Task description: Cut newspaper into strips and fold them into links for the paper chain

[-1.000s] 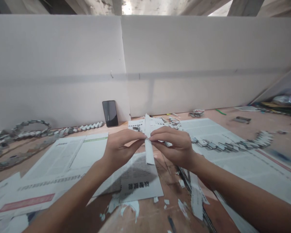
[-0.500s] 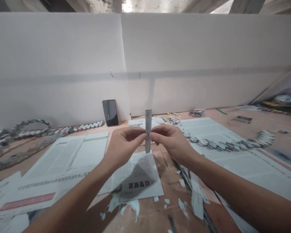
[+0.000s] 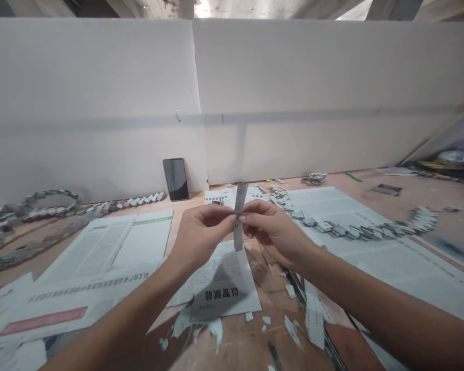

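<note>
A narrow strip of printed paper stands nearly upright between my hands above the table, its top leaning a little to the right. My left hand pinches it near its middle from the left, thumb against fingertips. From the other side my right hand pinches the same spot, so the fingertips of both hands almost meet. The strip's lower end hangs over a cut piece of newspaper with large printed characters. Exactly how the fingertips overlap the paper is hidden.
A phone leans on the white partition. Folded-paper chains lie at the left and right. Newspaper sheets flank my arms. Paper scraps and loose strips are on the table near me.
The strip has come down slightly and tilted, its top now leaning right. Both hands keep their pinch, shifting only a little.
</note>
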Action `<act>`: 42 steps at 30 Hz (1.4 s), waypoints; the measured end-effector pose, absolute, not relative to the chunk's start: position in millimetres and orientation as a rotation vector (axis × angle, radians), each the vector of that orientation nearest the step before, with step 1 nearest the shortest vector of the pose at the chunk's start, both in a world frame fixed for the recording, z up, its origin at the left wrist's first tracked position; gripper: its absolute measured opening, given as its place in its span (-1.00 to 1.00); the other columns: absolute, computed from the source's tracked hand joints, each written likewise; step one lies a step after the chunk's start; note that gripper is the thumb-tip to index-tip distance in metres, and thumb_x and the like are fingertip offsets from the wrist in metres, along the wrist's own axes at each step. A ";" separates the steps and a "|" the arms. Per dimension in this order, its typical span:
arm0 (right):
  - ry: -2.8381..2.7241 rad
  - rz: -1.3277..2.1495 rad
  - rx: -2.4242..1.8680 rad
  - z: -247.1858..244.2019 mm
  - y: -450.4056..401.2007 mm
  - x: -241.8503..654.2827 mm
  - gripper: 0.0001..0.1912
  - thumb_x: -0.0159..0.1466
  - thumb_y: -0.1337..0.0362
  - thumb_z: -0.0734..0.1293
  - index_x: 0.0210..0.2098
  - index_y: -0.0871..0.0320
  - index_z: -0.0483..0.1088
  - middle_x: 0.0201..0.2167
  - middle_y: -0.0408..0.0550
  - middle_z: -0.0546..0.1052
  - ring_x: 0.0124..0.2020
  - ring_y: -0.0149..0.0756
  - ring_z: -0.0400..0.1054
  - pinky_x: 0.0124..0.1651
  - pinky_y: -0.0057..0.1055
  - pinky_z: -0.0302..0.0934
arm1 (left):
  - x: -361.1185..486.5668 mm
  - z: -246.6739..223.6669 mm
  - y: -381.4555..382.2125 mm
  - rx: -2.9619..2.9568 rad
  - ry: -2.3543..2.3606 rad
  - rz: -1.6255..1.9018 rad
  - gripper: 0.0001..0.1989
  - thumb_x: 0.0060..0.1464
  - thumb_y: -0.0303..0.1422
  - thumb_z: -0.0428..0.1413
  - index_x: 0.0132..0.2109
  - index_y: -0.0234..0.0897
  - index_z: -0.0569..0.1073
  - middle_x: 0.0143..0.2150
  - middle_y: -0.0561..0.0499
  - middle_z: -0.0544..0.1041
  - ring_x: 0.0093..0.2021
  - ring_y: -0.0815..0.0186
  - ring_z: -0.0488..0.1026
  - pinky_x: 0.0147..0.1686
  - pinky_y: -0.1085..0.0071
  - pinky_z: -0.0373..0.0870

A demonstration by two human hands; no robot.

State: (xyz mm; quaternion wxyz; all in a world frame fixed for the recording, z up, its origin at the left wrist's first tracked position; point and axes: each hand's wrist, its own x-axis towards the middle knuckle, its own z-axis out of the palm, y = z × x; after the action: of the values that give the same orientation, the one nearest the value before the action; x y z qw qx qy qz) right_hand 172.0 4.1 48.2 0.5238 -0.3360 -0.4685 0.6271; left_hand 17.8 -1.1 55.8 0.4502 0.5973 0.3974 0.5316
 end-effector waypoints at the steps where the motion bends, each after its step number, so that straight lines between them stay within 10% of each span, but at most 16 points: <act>1: -1.116 1.508 -0.797 48.0 4.0 171.4 -0.89 -0.04 0.38 0.44 -0.52 0.15 0.43 -0.58 -0.22 0.38 -0.54 -0.47 0.16 -0.44 -0.45 0.07 | 18.0 55.5 -0.5 1.441 0.947 1.304 -0.94 -0.11 -0.41 0.27 -0.40 -0.31 0.58 -0.43 -0.01 0.62 -0.40 0.26 0.56 -0.30 0.30 0.54; 14: -1.051 1.660 -0.684 49.8 -2.2 168.2 -0.88 -0.04 0.39 0.43 -0.54 0.14 0.39 -0.63 -0.23 0.33 -0.57 -0.47 0.16 -0.47 -0.47 0.06 | 14.4 48.8 3.5 1.323 0.764 1.195 -0.98 -0.07 -0.46 0.22 -0.41 -0.28 0.52 -0.48 0.07 0.50 -0.45 0.39 0.46 -0.40 0.44 0.44; 33: -1.484 1.009 -0.842 43.0 4.4 173.2 -0.85 0.08 0.37 0.25 -0.48 0.14 0.48 -0.57 -0.16 0.41 -0.52 -0.42 0.26 -0.42 -0.42 0.17 | 10.7 43.8 6.8 1.201 0.772 1.056 -0.71 -0.02 -0.50 0.23 -0.09 -0.27 0.47 -0.36 0.08 0.46 -0.39 0.46 0.40 -0.31 0.48 0.35; 42: -1.470 1.024 -0.819 38.7 6.5 172.4 -0.74 0.12 0.34 0.34 -0.17 0.12 0.42 -0.42 -0.17 0.41 -0.46 -0.42 0.33 -0.41 -0.43 0.26 | 10.6 46.7 6.1 1.462 0.938 1.023 -0.62 -0.03 -0.31 0.26 -0.03 -0.25 0.46 -0.19 -0.05 0.51 -0.23 0.27 0.48 -0.24 0.32 0.40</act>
State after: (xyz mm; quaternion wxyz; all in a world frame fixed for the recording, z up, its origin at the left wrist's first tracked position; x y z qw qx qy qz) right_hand 172.4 6.5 38.7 0.5531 -0.3465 -0.6217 0.4330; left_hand 10.6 6.1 46.7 0.5337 0.6133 0.3937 0.4290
